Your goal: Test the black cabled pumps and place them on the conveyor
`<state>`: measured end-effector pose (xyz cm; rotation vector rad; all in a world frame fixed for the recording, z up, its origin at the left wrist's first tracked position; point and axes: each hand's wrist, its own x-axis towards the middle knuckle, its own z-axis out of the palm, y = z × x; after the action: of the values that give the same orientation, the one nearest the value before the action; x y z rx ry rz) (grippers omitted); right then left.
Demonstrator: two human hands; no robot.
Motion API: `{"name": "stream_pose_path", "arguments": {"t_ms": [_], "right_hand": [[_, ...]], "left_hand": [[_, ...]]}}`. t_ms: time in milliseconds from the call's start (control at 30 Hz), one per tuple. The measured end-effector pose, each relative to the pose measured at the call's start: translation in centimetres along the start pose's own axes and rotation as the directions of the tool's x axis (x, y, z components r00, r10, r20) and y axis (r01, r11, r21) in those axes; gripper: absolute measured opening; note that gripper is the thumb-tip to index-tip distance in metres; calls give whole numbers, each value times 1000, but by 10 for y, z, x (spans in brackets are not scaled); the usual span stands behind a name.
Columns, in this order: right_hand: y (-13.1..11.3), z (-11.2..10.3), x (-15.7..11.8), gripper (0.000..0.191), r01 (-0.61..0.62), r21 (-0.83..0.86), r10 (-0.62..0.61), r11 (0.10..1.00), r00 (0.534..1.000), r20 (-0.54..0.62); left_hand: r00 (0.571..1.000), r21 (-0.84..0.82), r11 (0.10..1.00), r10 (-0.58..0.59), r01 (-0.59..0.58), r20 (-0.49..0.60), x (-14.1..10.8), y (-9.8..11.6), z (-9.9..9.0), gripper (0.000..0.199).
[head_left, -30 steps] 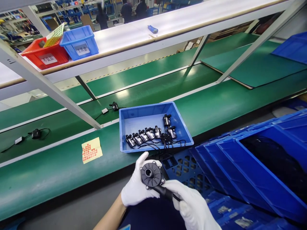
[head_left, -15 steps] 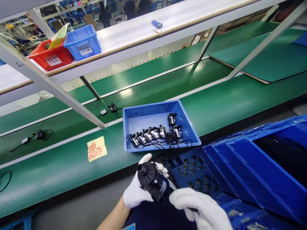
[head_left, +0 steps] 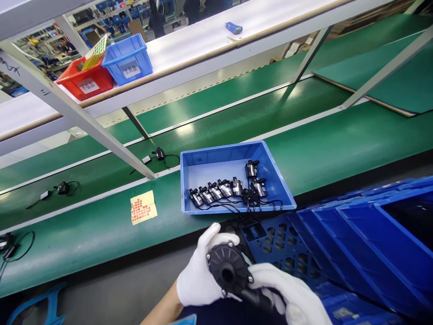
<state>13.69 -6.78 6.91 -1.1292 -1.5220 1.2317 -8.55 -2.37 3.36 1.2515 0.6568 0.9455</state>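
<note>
We hold a small black pump (head_left: 229, 271) in both gloved hands, low in front of us and just short of the counter (head_left: 84, 239). Its round, screw-rimmed face with the central port is turned up toward us. Our left hand (head_left: 199, 275) cups the body from behind, fingers (head_left: 216, 234) curled over the top edge and clamped on the housing. Our right hand (head_left: 291, 295) closes around the side outlet and the lead that runs off it, fingers together on that stub.

Just beyond, on the green counter, a shallow blue tray (head_left: 216, 158) carries a row of similar pumps (head_left: 225, 189) with their black wires trailing over its near wall. A yellow sheet of red dot stickers (head_left: 143, 208) lies to its left. Stacked blue crates (head_left: 365, 243) stand to our right.

We judge the risk to lie in the grip: smooth gloves on hard plastic could let the pump slip or twist, and pulling on the lead could strain its joint.
</note>
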Motion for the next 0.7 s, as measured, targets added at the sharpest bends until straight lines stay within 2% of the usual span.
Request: {"name": "stream_pose_path", "arguments": {"t_ms": [67, 133, 267, 433, 533, 600, 700], "right_hand": [[0, -1, 2, 61, -22, -12, 22, 1000, 998, 53], [1, 0, 3, 64, 1, -68, 3, 998, 998, 60], [9, 3, 0, 61, 39, -199, -31, 979, 999, 41], [22, 5, -3, 63, -24, -148, 33, 989, 998, 58], [26, 9, -4, 68, -57, -118, 57, 991, 998, -4], [29, 13, -5, 65, -81, -102, 75, 992, 995, -62], [32, 20, -4, 53, -229, -43, 216, 972, 957, -194]], "left_hand": [[993, 220, 969, 112, -114, 22, 3, 7, 2, 121], [990, 288, 947, 140, -139, 18, 7, 11, 6, 119], [994, 312, 945, 107, -101, 0, 11, 12, 10, 114], [999, 279, 959, 50, -45, -10, 9, 8, 7, 118], [1000, 207, 978, 8, -4, -18, 10, 10, 10, 115], [1000, 177, 984, -21, 24, -23, 11, 13, 13, 111], [993, 156, 982, -95, 106, -76, 11, 15, 15, 115]]}}
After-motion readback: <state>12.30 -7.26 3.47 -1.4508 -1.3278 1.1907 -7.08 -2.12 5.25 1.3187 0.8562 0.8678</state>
